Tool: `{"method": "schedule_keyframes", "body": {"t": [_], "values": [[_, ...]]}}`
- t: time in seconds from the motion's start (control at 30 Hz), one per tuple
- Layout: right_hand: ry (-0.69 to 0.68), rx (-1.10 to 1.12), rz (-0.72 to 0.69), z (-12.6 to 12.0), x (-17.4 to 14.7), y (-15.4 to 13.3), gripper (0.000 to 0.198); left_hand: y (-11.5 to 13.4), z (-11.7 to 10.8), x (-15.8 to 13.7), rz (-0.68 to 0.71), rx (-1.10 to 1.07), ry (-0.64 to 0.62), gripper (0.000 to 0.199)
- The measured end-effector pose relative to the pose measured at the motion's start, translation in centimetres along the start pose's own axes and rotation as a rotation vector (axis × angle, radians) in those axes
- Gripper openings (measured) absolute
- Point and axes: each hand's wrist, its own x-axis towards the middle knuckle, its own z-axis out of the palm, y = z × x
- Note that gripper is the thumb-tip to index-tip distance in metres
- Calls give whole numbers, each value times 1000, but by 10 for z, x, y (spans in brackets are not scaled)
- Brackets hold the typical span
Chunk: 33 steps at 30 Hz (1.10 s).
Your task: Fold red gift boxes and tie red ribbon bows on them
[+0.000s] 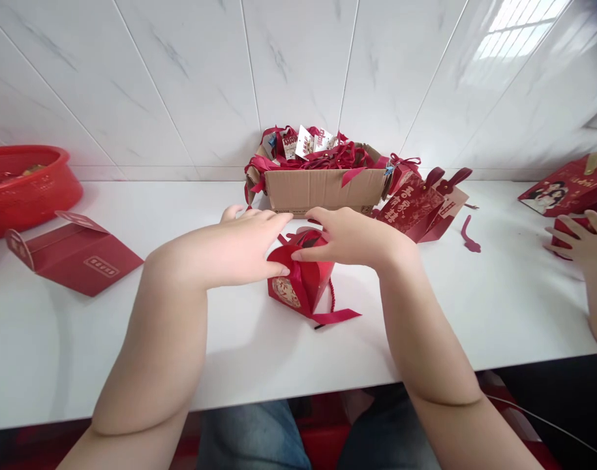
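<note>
A small red gift box (284, 288) with a gold pattern on its front stands on the white table before me, its top flaps drawn together. A dark red ribbon (335, 317) runs down it and trails to the right, and a red beaded cord (332, 295) hangs at its right side. My left hand (246, 245) grips the upper left, thumb on the front and fingers reaching behind. From the right, my right hand (350, 238) holds the top flaps, its thumb near the ribbon. The hands partly hide the top.
Behind stands a cardboard box (322, 189) of red ribbons and tags. To its right are red gift bags (408, 205) and a loose strap (469, 236). Leftward lie a red carton (90, 258) and a red basin (58, 183). At far right, another person's hand (584, 241) touches a red object.
</note>
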Motion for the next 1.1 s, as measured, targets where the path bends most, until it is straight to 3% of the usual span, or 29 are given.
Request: {"method": "schedule_keyframes", "body": {"t": [0.1,0.23,0.4,0.57,0.83,1.0,1.1], "values": [[98,-41,95,4,2,-10,50,-1,0,5,-99,5,-42,50],[217,-53,206,8,7,-15,50,-8,2,13,-182,-21,-85,55],[82,103,69,-1,14,10,44,-12,2,24,-136,-84,-191,48],[40,69,65,-13,15,39,34,-16,4,30,-47,-112,-203,45],[-116,-31,12,-13,19,42,16,-29,4,33,12,-142,-210,37],[-71,0,-4,-14,18,44,4,-29,-1,25,-28,-120,-151,20],[-19,83,-6,-18,12,46,15,-34,-4,22,-79,-103,-100,19]]}}
